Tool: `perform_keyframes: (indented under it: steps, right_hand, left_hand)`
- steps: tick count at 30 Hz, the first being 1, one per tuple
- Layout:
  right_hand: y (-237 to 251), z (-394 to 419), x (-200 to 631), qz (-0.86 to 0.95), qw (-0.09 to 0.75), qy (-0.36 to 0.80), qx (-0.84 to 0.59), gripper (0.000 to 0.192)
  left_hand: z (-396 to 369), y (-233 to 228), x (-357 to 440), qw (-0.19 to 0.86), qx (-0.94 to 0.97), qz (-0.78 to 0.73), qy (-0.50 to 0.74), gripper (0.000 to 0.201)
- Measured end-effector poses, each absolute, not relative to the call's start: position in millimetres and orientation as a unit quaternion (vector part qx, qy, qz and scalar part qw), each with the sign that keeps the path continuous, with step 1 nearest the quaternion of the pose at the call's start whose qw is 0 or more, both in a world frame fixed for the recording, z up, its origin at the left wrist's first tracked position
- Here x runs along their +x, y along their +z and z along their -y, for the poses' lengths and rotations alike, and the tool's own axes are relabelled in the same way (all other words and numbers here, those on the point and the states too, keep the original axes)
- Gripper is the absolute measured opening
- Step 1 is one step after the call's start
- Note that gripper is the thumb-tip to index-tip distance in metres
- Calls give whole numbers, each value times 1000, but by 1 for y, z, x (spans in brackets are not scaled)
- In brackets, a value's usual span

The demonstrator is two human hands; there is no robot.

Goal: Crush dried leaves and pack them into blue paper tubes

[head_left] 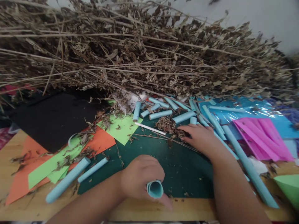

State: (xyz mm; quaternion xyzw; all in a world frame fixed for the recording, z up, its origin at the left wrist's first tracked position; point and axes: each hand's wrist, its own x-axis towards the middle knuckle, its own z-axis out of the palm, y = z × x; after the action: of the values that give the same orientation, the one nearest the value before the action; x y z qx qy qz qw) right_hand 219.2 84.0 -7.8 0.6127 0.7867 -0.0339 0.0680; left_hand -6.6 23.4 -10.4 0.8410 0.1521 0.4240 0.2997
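Clearly, my left hand (140, 177) had its grip clamped around a rolled light-blue paper tube (154, 189), the open end of the roll facing the camera and poking out between fingers and thumb. That hand sat low over the near edge of the dark green cutting mat (182, 168), which lay on the wooden counter (14, 149). My right hand (201, 138) lay flat further out on the mat, fingers spread and apart, holding nothing, with the fingertips touching a small heap of crumbled dry leaves (169, 126). Just beside that heap lay a thin white stick (150, 128), and past it a scatter of short light-blue paper rolls (161, 114). Longer blue rolls ran along the right of my forearm, one long tube (249, 168) reaching toward the near right edge. Two more blue tubes (67, 180) lay to the left of the mat, on top of orange paper (100, 141) and light green paper (123, 127) sheets. A black sheet (51, 119) lay behind those. To the right I saw folded pink paper (261, 138) lying on a shiny blue plastic sheet (245, 113), and a green paper cone (289, 186) at the right edge. Across the whole back of the counter lay a big bundle of dried leafy stalks (140, 53), overhanging the papers.
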Motion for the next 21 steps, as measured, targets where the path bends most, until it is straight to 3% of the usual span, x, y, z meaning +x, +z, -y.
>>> perform_keyframes:
  steps: [9, 13, 16, 21]
  right_hand:
    - [-9, -87, 218, -784, 72, -24, 616, 29]
    - [-9, -84, 218, -783, 57, -11, 619, 48]
    - [-9, -82, 218, -797, 57, 0, 601, 59]
    - [-12, -85, 219, -815, 63, -6, 576, 36]
  left_hand:
    - [-26, -8, -7, 320, 822, -158, 444, 34]
    - [-25, -6, -9, 356, 796, -172, 459, 36]
    - [-23, -8, -9, 420, 768, -212, 435, 34]
    - [-30, -23, -3, 637, 517, -293, 491, 38]
